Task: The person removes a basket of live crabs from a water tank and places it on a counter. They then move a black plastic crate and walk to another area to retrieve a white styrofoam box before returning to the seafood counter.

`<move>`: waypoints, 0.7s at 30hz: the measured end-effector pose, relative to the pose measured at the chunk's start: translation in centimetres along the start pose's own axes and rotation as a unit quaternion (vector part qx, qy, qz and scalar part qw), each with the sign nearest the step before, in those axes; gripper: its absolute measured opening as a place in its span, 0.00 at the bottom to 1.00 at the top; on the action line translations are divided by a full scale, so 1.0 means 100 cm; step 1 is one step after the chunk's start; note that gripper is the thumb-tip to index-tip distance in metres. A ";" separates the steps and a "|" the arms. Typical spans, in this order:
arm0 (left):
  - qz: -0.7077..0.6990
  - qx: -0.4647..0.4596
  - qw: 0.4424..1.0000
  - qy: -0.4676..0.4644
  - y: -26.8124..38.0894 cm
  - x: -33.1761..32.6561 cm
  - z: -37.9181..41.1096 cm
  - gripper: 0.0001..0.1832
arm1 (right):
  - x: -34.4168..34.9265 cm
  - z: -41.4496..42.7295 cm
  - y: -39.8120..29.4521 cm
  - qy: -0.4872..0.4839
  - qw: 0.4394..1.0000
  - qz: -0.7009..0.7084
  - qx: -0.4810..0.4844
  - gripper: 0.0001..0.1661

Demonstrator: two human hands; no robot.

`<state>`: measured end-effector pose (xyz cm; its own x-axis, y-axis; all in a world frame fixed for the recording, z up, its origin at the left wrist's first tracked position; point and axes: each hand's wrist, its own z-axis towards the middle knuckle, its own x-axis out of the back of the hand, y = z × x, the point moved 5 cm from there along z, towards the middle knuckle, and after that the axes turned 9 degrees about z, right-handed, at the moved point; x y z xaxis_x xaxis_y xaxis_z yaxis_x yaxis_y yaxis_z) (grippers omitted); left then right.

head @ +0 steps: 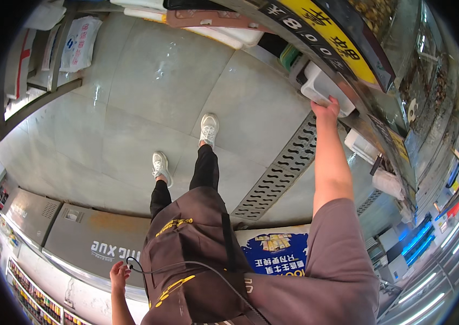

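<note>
Far out at the upper right, my right hand (327, 106) grips the near rim of a white plastic container (319, 83). The container is tilted and sits partly beneath the edge of a metal counter. Down at the lower left, my left hand (119, 275) hangs beside my apron (189, 243), its fingers loosely curled and apart. A thin black cable (180, 264) crosses the apron and loops close to the left fingertips. Whether they touch it cannot be told.
Along the right runs a food counter (384, 109) with a yellow and black sign (327, 36). A slotted drain grate (274, 170) crosses the tiled floor (140, 93). Behind me stand a grey metal fridge (91, 239) and a blue printed box (274, 252). Metal shelving (54, 57) occupies the upper left.
</note>
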<state>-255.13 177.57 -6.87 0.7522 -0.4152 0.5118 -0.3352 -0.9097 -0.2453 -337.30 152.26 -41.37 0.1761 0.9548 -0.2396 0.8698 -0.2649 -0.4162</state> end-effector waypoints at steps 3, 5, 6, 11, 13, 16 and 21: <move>-0.019 -0.005 1.000 -0.001 -0.004 -0.004 0.003 0.16 | 0.000 -0.013 -0.004 -0.004 1.000 0.006 0.024 0.26; -0.035 -0.005 0.999 0.001 -0.010 -0.005 0.006 0.16 | -0.002 -0.004 -0.018 0.003 0.999 -0.019 0.044 0.26; -0.027 0.002 1.000 -0.008 -0.007 -0.007 0.004 0.16 | -0.010 0.002 -0.022 -0.038 0.998 -0.010 0.040 0.25; -0.009 0.002 1.000 -0.007 -0.014 -0.010 0.014 0.16 | -0.037 0.013 -0.016 -0.004 0.996 -0.085 -0.018 0.33; -0.016 -0.011 1.000 -0.009 -0.012 -0.013 0.017 0.15 | -0.033 -0.002 -0.002 0.060 0.991 -0.106 -0.049 0.42; -0.032 -0.029 0.999 -0.024 -0.006 -0.015 0.022 0.16 | -0.015 -0.012 0.010 0.043 0.991 -0.098 -0.074 0.58; -0.044 -0.041 0.998 -0.006 0.000 -0.012 0.022 0.17 | 0.001 -0.039 0.007 0.024 0.994 -0.080 -0.070 0.61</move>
<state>-254.71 178.10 -9.31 0.7873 -0.3348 0.5178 -0.3133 -0.9405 -0.1317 -334.83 152.70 -38.26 0.0491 0.9896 -0.1355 0.9433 -0.0906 -0.3194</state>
